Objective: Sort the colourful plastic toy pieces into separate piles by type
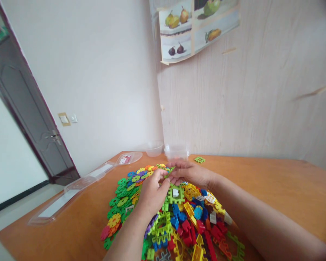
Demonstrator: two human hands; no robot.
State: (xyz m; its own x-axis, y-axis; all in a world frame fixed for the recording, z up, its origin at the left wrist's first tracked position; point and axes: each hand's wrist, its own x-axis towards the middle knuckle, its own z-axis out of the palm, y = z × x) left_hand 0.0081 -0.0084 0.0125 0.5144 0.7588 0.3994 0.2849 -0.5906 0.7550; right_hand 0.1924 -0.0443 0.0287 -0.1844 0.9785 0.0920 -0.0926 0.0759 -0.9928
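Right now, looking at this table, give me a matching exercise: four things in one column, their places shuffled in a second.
1. thin green piece
2. flat green piece
3. long clear lid
4. fruit poster

A. on the wall
B. along the table left edge
C. between left hand and right hand fingertips
D. alone on bare wood near the clear tubs

Pairs: 1-C, 2-D, 3-B, 4-A

Both bare forearms in shot, angled in from the bottom edge and converging at the middle. Left hand [152,192] sits nearer, back of the hand to the camera, wrist straight, fingers curled forward, thumb and fingertips pinched. Right hand [191,174] lies beyond it, forearm long across from the lower right, palm down, fingers bent inward. Fingertips of the two hands meet, closed tight together
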